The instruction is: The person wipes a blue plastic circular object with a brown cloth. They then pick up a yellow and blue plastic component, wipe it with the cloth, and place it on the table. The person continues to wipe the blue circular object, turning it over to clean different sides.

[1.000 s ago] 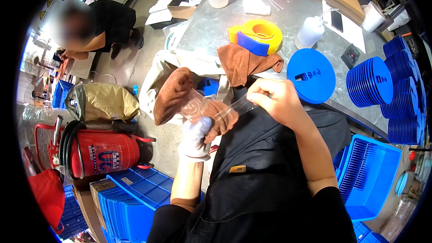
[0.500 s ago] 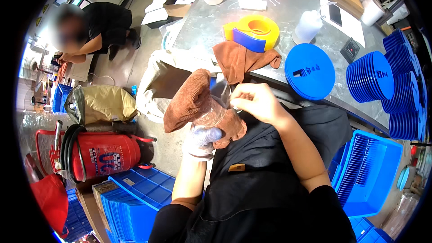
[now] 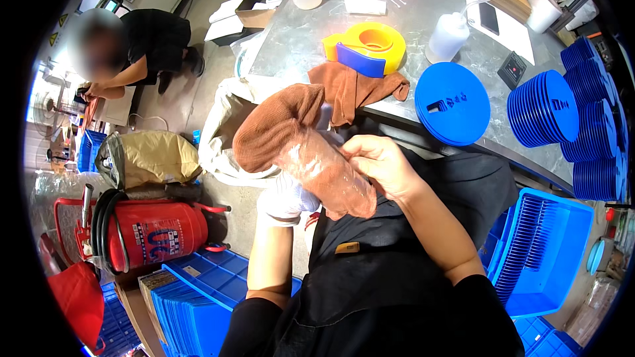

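A brown cloth bundle (image 3: 284,125) is held up before my lap, its far end rounded and bulging. Clear plastic film or tape (image 3: 311,155) is wrapped about its middle and glints. My left hand (image 3: 289,197), in a pale glove, is closed around the underside, with most fingers hidden by the cloth. My bare right hand (image 3: 381,164) pinches at the bundle's right edge with thumb and forefinger; exactly what lies between the fingertips is unclear. Beyond, a second brown cloth (image 3: 350,96) drapes over the table's near edge, beside a yellow and blue tape dispenser (image 3: 367,49).
Blue discs (image 3: 453,104) stand on the grey table (image 3: 278,46), with more stacks (image 3: 544,109) to the right. A white sack (image 3: 215,129) gapes beyond my left hand. Blue crates (image 3: 555,251) flank me. A red wheeled extinguisher (image 3: 162,231) is at left; another person (image 3: 155,39) bends farther back.
The bundle has turned so more of its film-wrapped side and lower end show. My right hand has moved slightly right and down; my left hand has shifted a little left.
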`<action>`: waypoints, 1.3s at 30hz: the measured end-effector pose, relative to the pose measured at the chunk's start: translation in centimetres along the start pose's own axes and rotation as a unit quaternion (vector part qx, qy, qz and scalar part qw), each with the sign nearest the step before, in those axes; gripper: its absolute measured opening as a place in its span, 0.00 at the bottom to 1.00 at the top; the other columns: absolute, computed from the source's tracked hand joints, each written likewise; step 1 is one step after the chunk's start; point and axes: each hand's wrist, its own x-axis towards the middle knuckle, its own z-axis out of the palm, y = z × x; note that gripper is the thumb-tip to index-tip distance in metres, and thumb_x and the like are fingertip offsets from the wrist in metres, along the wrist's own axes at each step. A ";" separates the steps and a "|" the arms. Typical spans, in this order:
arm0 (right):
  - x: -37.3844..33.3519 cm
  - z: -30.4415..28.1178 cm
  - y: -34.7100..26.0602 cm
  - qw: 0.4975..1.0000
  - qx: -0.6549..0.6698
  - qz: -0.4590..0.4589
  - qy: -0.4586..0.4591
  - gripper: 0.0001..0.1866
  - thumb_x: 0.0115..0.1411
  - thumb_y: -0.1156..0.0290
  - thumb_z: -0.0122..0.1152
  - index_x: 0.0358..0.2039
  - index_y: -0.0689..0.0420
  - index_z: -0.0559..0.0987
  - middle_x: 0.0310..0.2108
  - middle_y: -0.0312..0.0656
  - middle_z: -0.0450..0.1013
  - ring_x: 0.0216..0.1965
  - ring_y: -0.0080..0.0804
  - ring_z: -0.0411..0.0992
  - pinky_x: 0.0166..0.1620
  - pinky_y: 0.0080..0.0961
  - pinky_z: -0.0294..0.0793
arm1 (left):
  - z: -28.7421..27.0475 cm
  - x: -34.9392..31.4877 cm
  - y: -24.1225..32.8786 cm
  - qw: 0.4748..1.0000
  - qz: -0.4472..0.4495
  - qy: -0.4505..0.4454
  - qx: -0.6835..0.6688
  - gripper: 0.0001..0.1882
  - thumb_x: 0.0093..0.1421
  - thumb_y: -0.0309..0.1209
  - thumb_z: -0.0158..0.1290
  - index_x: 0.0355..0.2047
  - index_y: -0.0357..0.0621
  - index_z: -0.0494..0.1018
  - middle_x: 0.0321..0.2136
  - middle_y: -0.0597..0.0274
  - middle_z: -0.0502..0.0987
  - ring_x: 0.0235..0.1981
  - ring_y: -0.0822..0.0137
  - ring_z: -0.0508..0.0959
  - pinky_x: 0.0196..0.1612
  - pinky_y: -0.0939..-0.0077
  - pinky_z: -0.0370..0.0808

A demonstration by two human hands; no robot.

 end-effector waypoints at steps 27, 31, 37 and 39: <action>-3.0 3.5 -7.3 0.641 -0.676 -0.347 0.107 0.05 0.46 0.70 0.68 0.23 0.51 0.79 0.22 0.33 0.73 0.27 0.34 0.72 0.37 0.33 0.71 | 3.9 -0.1 4.3 0.839 -0.061 0.224 -0.492 0.41 0.47 0.40 0.69 0.58 0.43 0.61 0.46 0.59 0.73 0.50 0.58 0.74 0.60 0.53 0.69; -2.9 3.0 -7.7 0.675 -0.655 -0.321 0.113 0.06 0.46 0.71 0.69 0.22 0.52 0.78 0.21 0.36 0.73 0.27 0.36 0.72 0.38 0.33 0.70 | 4.2 -0.2 4.4 0.825 -0.050 0.210 -0.522 0.42 0.46 0.41 0.70 0.58 0.45 0.60 0.45 0.60 0.73 0.49 0.58 0.74 0.61 0.50 0.67; -1.4 2.3 -7.4 0.784 -0.543 -0.280 0.115 0.03 0.48 0.76 0.66 0.25 0.59 0.80 0.23 0.40 0.76 0.26 0.34 0.74 0.35 0.28 0.69 | 4.1 0.0 4.4 0.861 -0.019 0.152 -0.485 0.45 0.44 0.43 0.72 0.57 0.40 0.61 0.44 0.58 0.73 0.45 0.60 0.75 0.52 0.60 0.74; -0.7 2.0 -6.9 0.821 -0.514 -0.223 0.113 0.05 0.49 0.75 0.66 0.26 0.62 0.80 0.24 0.42 0.76 0.27 0.32 0.75 0.33 0.27 0.71 | 4.2 0.1 4.0 0.888 -0.007 0.143 -0.437 0.46 0.41 0.46 0.73 0.55 0.36 0.64 0.41 0.57 0.74 0.41 0.61 0.76 0.48 0.65 0.76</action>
